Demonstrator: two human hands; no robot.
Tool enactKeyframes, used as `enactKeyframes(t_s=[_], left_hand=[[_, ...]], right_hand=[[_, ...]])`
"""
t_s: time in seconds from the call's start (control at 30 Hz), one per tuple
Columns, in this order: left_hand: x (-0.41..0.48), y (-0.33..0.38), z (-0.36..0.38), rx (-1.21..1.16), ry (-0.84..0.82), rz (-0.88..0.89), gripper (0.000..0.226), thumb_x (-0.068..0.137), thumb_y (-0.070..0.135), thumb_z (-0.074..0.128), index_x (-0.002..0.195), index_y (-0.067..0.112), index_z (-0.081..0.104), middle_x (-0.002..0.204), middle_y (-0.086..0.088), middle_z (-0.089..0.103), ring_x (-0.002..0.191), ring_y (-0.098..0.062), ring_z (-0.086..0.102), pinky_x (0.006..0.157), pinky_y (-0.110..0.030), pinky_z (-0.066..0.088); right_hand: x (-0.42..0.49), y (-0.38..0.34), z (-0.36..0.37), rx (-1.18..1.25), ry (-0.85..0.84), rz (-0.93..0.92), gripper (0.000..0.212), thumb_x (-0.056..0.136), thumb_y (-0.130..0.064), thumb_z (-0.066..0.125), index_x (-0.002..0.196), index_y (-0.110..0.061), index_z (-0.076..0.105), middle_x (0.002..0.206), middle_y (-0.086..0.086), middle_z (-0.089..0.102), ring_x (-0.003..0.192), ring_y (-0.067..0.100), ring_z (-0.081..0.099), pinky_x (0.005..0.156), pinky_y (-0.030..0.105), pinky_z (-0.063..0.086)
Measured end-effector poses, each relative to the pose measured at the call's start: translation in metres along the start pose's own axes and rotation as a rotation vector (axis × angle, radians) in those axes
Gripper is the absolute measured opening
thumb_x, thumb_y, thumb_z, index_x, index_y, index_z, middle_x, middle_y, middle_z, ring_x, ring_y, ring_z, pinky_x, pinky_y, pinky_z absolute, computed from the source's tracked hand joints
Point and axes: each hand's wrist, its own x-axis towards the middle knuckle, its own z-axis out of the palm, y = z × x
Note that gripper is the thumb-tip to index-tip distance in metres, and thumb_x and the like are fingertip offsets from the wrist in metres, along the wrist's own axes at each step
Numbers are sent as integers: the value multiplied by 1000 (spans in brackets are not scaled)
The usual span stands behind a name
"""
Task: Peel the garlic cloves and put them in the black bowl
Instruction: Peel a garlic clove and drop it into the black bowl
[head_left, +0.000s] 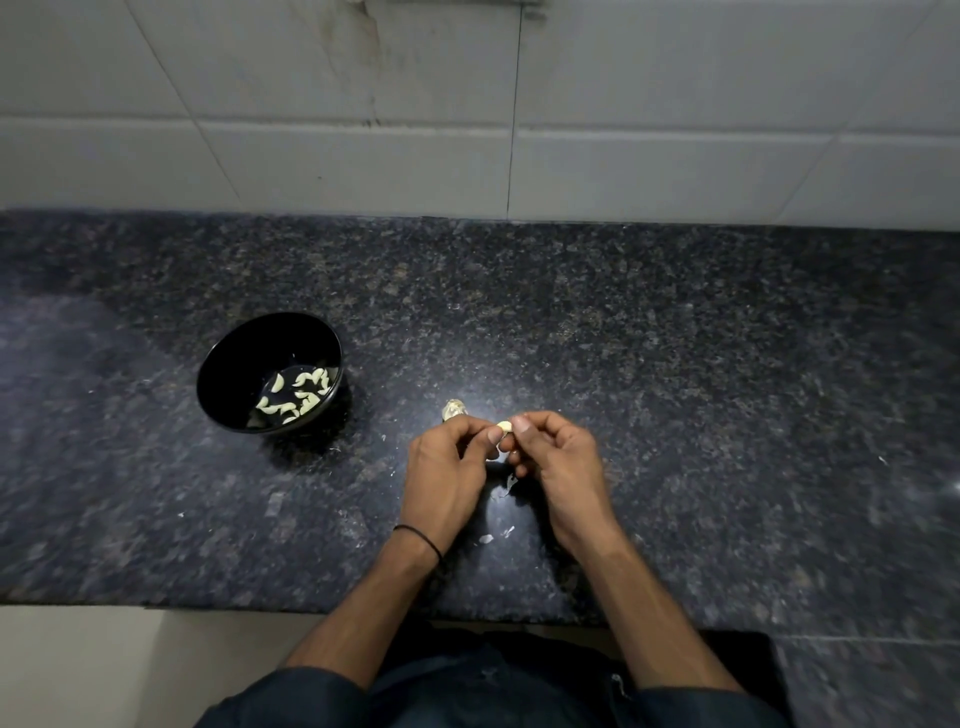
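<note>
A small pale garlic clove (503, 427) is pinched between the fingertips of both hands over the dark granite counter. My left hand (447, 467) holds it from the left, and my right hand (556, 457) pinches it from the right with thumb on top. A black bowl (234, 358) stands to the left of my hands and holds several peeled cloves (293, 397). Just beyond my left hand lies the rest of a garlic bulb (453, 409).
Bits of papery garlic skin (485, 539) lie on the counter (675, 389) between and below my wrists. A white tiled wall (467, 104) rises behind the counter. The counter's front edge runs just above my lap.
</note>
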Motion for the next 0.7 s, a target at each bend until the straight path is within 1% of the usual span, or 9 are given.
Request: enactKeyframes(t_s=[0.13, 0.27, 0.4, 0.47, 0.53, 0.57, 0.6, 0.63, 0.7], left_hand=[[-1, -1, -1, 44, -8, -1, 12, 92, 23, 70, 81, 23, 75, 73, 12, 73, 72, -3, 70, 69, -20, 53], [-2, 0, -3, 26, 18, -7, 9, 91, 23, 72, 83, 21, 75, 73, 12, 72, 69, -1, 67, 66, -15, 50], [-1, -6, -12, 5, 83, -39, 6, 88, 23, 75, 83, 22, 75, 71, 11, 71, 63, 0, 63, 62, -18, 49], [0, -11, -19, -21, 119, -67, 4, 89, 19, 75, 85, 19, 75, 73, 10, 72, 62, 3, 64, 62, -16, 49], [0, -18, -28, -21, 161, -87, 4, 89, 18, 75, 85, 19, 74, 75, 9, 73, 66, 3, 66, 64, -13, 48], [2, -23, -33, -6, 187, -92, 4, 88, 19, 75, 85, 21, 74, 76, 9, 73, 69, -1, 67, 66, -17, 50], [4, -28, -37, 11, 213, -95, 5, 88, 21, 76, 84, 23, 74, 76, 9, 73, 71, -6, 67, 68, -21, 51], [7, -33, -41, 34, 235, -94, 5, 88, 23, 76, 83, 23, 73, 77, 8, 73, 73, -9, 67, 70, -26, 53], [12, -43, -47, 118, 263, -77, 7, 88, 26, 75, 85, 19, 73, 80, 5, 72, 76, -13, 67, 75, -32, 55]], right_hand=[[1, 1, -1, -130, 44, -30, 9, 97, -14, 66, 91, -8, 68, 70, 5, 69, 56, 8, 56, 51, 21, 45], [1, 2, -1, -239, 78, -42, 15, 94, -23, 71, 87, -10, 68, 65, 5, 68, 54, 12, 56, 51, 31, 47], [8, 6, -10, -272, 102, -98, 9, 96, -10, 66, 88, -13, 70, 72, 2, 71, 64, 15, 61, 60, 28, 51], [11, 6, -16, -419, 137, -181, 17, 97, -4, 61, 95, -16, 74, 84, -2, 74, 72, 4, 66, 70, 20, 52], [13, 0, -19, -587, 155, -280, 23, 98, 2, 56, 102, -10, 74, 99, 0, 71, 79, -12, 63, 75, 5, 45], [15, -2, -20, -680, 153, -341, 24, 98, 5, 53, 106, -6, 73, 104, 3, 68, 84, -16, 61, 77, 1, 42], [19, -2, -21, -779, 138, -405, 26, 97, 7, 52, 108, -4, 73, 108, 5, 66, 90, -16, 59, 82, 2, 41], [24, 0, -22, -876, 114, -465, 26, 97, 5, 52, 111, -3, 72, 111, 7, 65, 98, -10, 57, 91, 8, 42], [32, 7, -23, -1032, 11, -527, 26, 99, -3, 53, 120, -5, 68, 122, 9, 61, 114, 15, 55, 103, 26, 42]])
